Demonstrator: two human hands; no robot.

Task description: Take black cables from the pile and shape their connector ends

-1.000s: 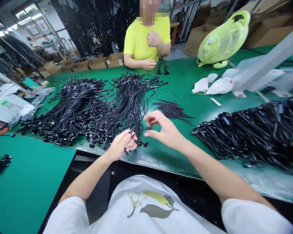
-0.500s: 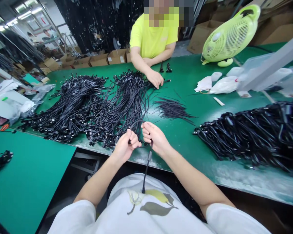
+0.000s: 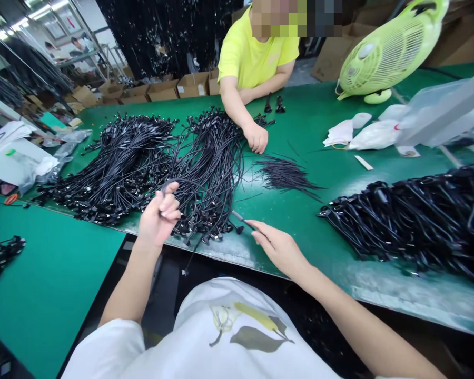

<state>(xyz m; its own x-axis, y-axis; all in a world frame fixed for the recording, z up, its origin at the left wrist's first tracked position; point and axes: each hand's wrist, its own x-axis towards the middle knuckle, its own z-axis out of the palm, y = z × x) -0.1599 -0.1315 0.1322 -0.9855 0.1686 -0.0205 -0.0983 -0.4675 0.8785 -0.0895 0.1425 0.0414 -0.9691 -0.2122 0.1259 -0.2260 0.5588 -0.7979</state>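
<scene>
My left hand (image 3: 160, 216) is closed on a black cable (image 3: 185, 181) and raised over the front edge of the bench, left of centre. The cable arcs away from its fingers to the right. My right hand (image 3: 278, 247) pinches a thin black cable end beside a grey sleeve (image 3: 237, 215), a little above the green bench. Whether both hands hold the same cable I cannot tell. Just beyond my hands lies a heap of black cables (image 3: 217, 152) with small metal-tipped connectors. A second cable heap (image 3: 118, 163) spreads out to its left.
Thin black ties (image 3: 286, 175) lie in a loose pile. Across the bench (image 3: 300, 126), a co-worker's hand (image 3: 256, 138) rests by the cables. Bundled cables (image 3: 411, 221) cover the right side. A green fan (image 3: 387, 52) and white bags (image 3: 375, 135) stand behind.
My hands have moved apart: the left went left, the right moved right and lower. The cable that hung before my shirt has swung up. The co-worker's hand has shifted slightly.
</scene>
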